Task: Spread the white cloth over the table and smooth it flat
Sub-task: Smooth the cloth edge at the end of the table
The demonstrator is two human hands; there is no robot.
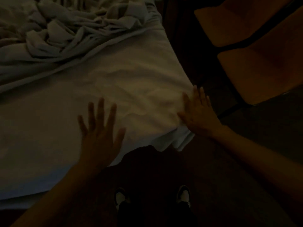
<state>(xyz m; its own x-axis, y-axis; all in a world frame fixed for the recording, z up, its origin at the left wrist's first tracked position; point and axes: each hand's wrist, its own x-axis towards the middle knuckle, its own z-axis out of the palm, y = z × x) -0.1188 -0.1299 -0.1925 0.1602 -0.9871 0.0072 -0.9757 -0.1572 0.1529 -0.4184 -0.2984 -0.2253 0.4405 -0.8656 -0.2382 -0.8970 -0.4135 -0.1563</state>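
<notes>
The scene is dim. A white cloth (124, 79) covers the near part of the table, fairly flat with small wrinkles in the middle. Its far part lies bunched in a crumpled heap (68, 25) at the upper left. My left hand (100, 130) lies flat on the cloth near the front edge, fingers spread and straight. My right hand (196, 112) presses flat on the cloth at the table's near right corner, fingers straight. A fold of cloth hangs over that corner below my right hand.
Two orange-brown chairs stand to the right of the table, one (237, 22) farther and one (262, 71) nearer. My shoes (121, 197) are on the dark floor below, close to the table's front edge.
</notes>
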